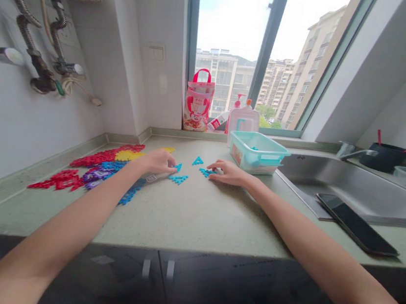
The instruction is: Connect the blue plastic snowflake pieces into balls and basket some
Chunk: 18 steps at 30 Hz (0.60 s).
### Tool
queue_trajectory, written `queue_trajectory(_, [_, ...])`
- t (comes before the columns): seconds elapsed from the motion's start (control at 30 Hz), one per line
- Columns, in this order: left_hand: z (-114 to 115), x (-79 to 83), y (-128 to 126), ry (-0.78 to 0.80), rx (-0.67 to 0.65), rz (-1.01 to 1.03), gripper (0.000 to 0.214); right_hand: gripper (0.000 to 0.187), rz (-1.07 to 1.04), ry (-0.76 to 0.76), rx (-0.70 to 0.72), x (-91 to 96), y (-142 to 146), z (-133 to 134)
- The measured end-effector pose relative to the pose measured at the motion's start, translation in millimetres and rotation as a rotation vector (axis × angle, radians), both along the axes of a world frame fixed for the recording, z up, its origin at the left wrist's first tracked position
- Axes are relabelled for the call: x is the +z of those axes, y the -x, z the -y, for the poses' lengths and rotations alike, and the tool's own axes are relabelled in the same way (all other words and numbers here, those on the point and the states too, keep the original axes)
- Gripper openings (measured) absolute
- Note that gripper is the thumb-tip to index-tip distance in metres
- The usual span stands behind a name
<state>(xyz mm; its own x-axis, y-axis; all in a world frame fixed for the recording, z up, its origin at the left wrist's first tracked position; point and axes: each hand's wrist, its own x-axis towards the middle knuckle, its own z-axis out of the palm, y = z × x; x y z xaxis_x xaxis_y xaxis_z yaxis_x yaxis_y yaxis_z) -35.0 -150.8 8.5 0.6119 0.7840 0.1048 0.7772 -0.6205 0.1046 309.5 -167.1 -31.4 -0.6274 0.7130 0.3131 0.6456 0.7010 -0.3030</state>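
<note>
My left hand [160, 161] is closed in a pinch on a small light-blue toothed plastic piece [178, 167], just above the countertop. Right below it lies a light-blue triangular toothed piece [178, 179]. Another blue triangle with an open middle [198, 161] rests between the hands, a little farther back. My right hand [227, 172] has its fingers curled at a light-blue toothed piece [206, 172], thumb and fingertips close around it. Left of my left hand spread red pieces [108, 155], yellow pieces [128, 155], purple pieces [96, 174] and darker blue pieces [132, 192], partly behind my forearm.
A turquoise plastic box [258, 151] stands behind my right hand, its lid [244, 121] upright at the sill. To the right are a steel sink [353, 190] and a black phone [357, 225] overlapping its edge. A pink bag [198, 102] stands by the window.
</note>
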Motion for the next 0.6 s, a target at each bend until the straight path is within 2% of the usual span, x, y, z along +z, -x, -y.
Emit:
queue_trajectory(0.13, [-2.1, -0.3, 0.6, -0.071, 0.037, -0.004, 0.030, 0.034, -0.010, -0.067, -0.017, -5.3, 1.8, -2.3])
queue_trajectory(0.27, [-7.4, -3.4, 0.0, 0.065, 0.096, 0.139, 0.044, 0.037, -0.038, -0.065, -0.104, -10.5, 2.5, -8.8])
queue_trajectory(0.33, [-9.4, -5.1, 0.7, 0.077, 0.102, 0.108, 0.044, 0.041, -0.039, -0.056, -0.161, -12.1, 2.6, -11.4])
queue_trajectory(0.43, [-9.8, -5.8, 2.8, 0.014, 0.100, 0.067, 0.041, 0.037, -0.058, -0.043, -0.213, -12.4, 3.3, -12.1])
queue_trajectory(0.6, [-6.7, -2.9, 2.9, 0.053, 0.129, 0.065, 0.048, 0.033, -0.101, -0.017, -0.184, -9.3, 5.1, -6.4])
